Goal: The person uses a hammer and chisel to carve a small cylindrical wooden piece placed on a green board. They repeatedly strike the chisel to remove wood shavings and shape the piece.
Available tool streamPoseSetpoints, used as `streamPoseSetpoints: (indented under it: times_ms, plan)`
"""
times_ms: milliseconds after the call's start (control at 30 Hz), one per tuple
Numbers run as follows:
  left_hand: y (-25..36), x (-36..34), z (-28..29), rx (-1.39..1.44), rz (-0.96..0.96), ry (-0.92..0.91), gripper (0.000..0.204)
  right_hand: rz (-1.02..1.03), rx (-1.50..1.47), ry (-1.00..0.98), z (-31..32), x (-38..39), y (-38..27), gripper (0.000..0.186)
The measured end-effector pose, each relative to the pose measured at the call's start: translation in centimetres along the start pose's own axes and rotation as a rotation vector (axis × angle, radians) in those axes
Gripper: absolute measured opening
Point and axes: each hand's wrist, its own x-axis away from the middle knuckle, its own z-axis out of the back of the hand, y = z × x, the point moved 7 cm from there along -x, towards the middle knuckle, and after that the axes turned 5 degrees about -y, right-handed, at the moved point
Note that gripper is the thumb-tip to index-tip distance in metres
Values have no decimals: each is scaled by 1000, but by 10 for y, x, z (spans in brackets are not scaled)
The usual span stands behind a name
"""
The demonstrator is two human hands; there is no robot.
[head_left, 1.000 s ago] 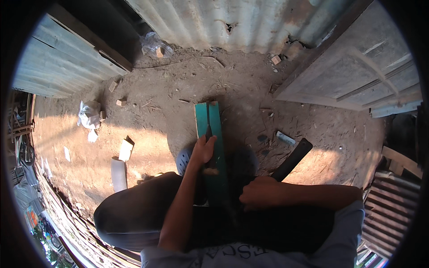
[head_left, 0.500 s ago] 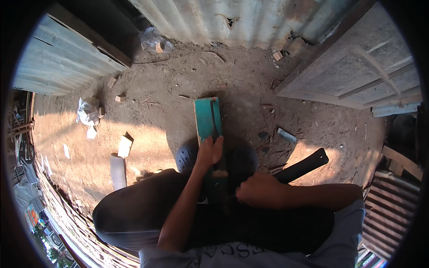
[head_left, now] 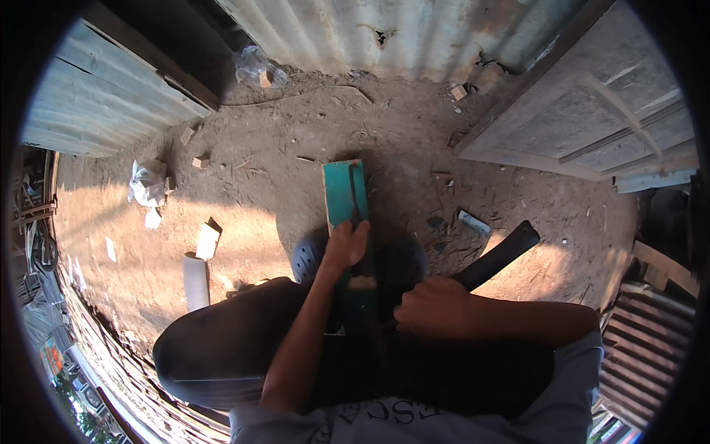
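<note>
A narrow green wooden board (head_left: 339, 189) points away from me between my knees, with a pale bare patch (head_left: 362, 283) on its near part. My left hand (head_left: 347, 246) is closed over the board, thumb up, on a thin dark strip (head_left: 353, 191) that runs along its face; the strip's exact kind is unclear. To the right, my right hand (head_left: 433, 307) makes a fist around a long dark flat tool (head_left: 503, 255). A hole shows near the tool's far end, which points up and right. Whatever lies inside that fist is hidden.
Corrugated metal sheets (head_left: 333, 37) stand at the back, and a panelled wooden door (head_left: 584, 111) leans at the right. Small wood blocks (head_left: 200, 162), plastic bags (head_left: 148, 183) and a grey tube-like piece (head_left: 196, 283) lie on the dirt floor. My clogs (head_left: 305, 260) flank the board.
The dark tool in my right hand has swung a little, its far end now slightly higher and further left. My right fist has risen slightly. The left hand stays nearly in place.
</note>
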Motion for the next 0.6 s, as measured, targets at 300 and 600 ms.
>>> streamPoseSetpoints:
  times_ms: [300,600]
  plan:
    - [6,6,0,-69,-28,37,54,74,-55,-137,-4,4,-13,20]
    - [-10,-22,13,53,-17,23,54,152,-189,-54,-11,7,-4,27]
